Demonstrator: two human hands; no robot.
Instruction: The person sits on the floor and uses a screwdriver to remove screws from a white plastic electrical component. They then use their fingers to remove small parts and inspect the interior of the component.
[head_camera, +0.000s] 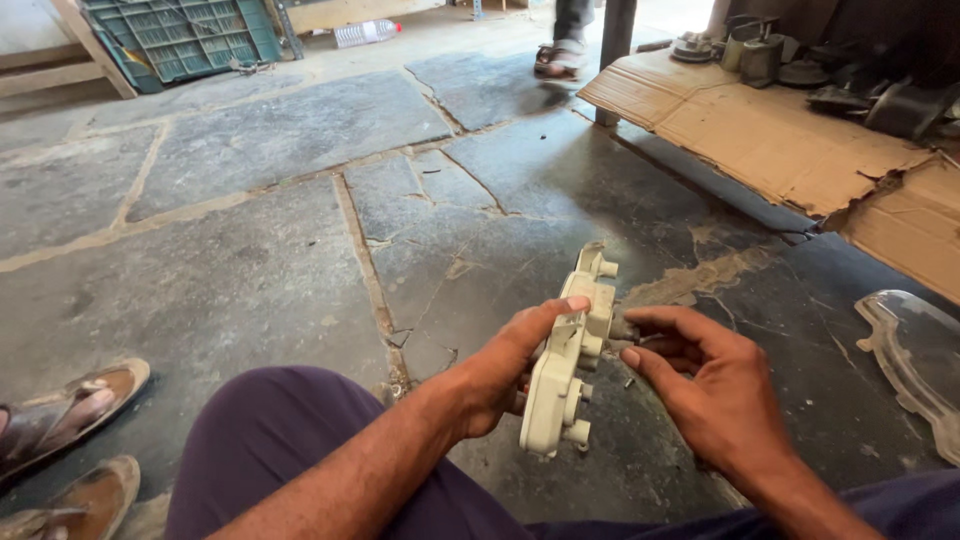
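Left hand (505, 365) clamps the cream plastic housing (568, 360) on edge, thumb pressed along its top; right hand (700, 385) pinches a small dark part at its side.

It's held just above the stone floor (250, 250), between the knees, studded face turned toward the working fingers. Bare floor opens ahead; cardboard (790, 140) with parts, a clear plastic cover (915, 360) on the right and sandals (70, 440) on the left hem the sides.

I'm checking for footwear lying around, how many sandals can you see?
3: two brown sandals at the lower left, one above the other, and one at the top by a post. Others may be hidden.
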